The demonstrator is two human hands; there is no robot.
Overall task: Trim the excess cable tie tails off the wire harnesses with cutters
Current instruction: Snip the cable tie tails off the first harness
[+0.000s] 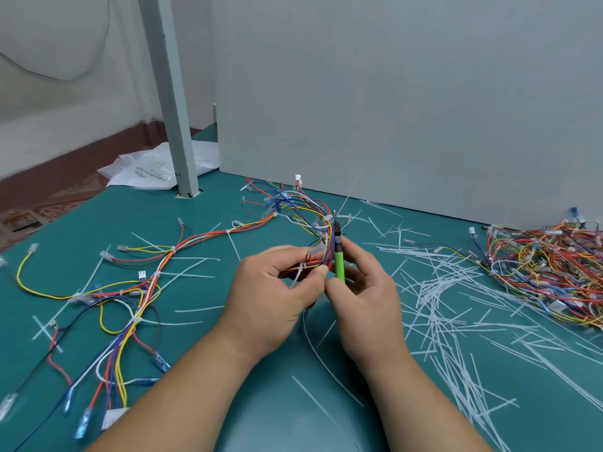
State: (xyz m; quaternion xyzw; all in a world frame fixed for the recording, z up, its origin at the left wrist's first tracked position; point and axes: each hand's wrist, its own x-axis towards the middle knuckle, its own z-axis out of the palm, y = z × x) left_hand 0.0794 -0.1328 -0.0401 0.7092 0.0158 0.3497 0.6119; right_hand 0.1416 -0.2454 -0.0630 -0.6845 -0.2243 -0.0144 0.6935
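Harness wires (315, 261) of many colours lay bunched between the two hands, just above the green mat (261, 402), with the rest of the loom trailing away to the left across it. The left hand (270, 295) pinched the bundle near a white cable tie (301, 268), whose untrimmed tail hung down by its fingers. The right hand (365, 295) was curled round the green handles of the cutters (338, 261), which stood upright against the wires, blades pointing up. Whether the blades were apart could not be told.

To cut well, the person would probably need to turn the tail clear of the wires. The blades should then sit flush against the tie's head, with no insulation in the bite.

White cut tails (440, 305) littered the mat to the right, and beyond them lay a heap of harnesses (548, 269). No bin or tray showed. A white plastic bag (146, 171) lay at the back left, its contents not to be made out.
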